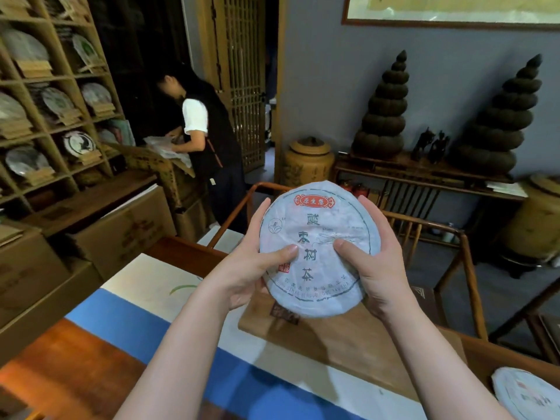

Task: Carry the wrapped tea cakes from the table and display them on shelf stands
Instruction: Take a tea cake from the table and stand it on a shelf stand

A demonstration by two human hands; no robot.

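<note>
Right now one wrapped tea cake [319, 250] is held up above the desk [75, 353], face toward the camera, its printed column of characters running top to bottom. Both hands grip it: the left hand [251, 268] and right hand [372, 268] curl round opposite edges, thumbs pressed on the front. The shelf [57, 116], with stands already holding cakes, lies well away to the left, so the left hand is nearer. A second cake [527, 392] lies at the desk's right corner; two in reach.
</note>
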